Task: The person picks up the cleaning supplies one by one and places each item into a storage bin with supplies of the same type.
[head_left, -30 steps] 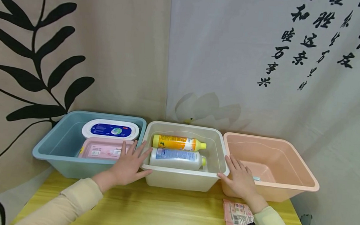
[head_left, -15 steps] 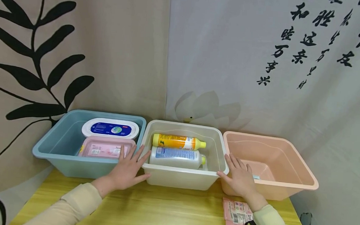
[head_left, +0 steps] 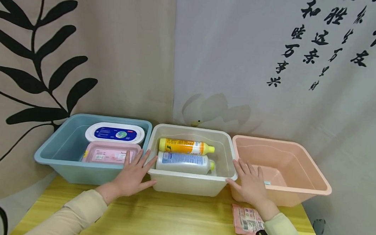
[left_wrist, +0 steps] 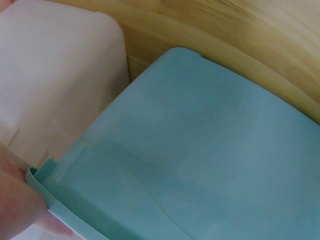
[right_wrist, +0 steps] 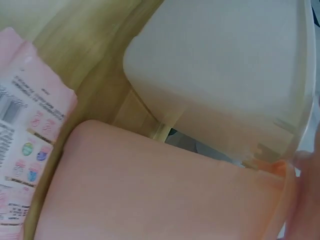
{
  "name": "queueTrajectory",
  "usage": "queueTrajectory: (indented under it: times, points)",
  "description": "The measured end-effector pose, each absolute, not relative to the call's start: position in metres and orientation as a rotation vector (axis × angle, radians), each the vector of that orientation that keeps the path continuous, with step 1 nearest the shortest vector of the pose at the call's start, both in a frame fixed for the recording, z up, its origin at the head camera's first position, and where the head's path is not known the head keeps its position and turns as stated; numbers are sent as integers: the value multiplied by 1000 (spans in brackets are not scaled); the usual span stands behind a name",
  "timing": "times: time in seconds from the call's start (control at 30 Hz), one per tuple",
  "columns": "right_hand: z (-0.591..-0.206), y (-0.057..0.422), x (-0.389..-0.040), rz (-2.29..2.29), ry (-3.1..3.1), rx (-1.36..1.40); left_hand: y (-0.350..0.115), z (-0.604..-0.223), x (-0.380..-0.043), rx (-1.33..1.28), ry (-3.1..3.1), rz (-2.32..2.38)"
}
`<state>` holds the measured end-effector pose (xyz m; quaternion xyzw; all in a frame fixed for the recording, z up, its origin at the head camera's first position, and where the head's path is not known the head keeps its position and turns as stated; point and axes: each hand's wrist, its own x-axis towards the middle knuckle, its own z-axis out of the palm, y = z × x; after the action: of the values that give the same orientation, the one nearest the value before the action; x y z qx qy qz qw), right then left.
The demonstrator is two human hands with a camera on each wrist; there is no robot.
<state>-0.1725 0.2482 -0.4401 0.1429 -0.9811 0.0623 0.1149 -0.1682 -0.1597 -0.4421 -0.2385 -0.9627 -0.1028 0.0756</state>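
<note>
My left hand rests with spread fingers where the blue bin meets the white bin. My right hand, fingers also spread, lies across the white bin's right front corner and the rim of the pink bin. In the white bin lie a yellow bottle and, in front of it, a white bottle with a blue label. The blue bin holds a white pack with a blue label and a pink pack, whose right end my left fingers partly cover.
A pink printed packet lies on the wooden table beside my right wrist, partly under the sleeve. Inside the pink bin a small light-blue item shows beside my hand. Printed curtains hang behind the bins.
Both hands stay spread at the bin rims. The bins and packet sit slightly higher in the head view, with the whole scene shifting a little. The items in the bins keep their places.
</note>
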Motion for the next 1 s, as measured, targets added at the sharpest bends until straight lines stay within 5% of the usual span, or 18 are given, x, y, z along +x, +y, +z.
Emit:
queueTrajectory:
  times: [1.0]
  points:
    - [-461,288,-128,204,-2570,826,-161,-442,-170,-714,-2904,-317]
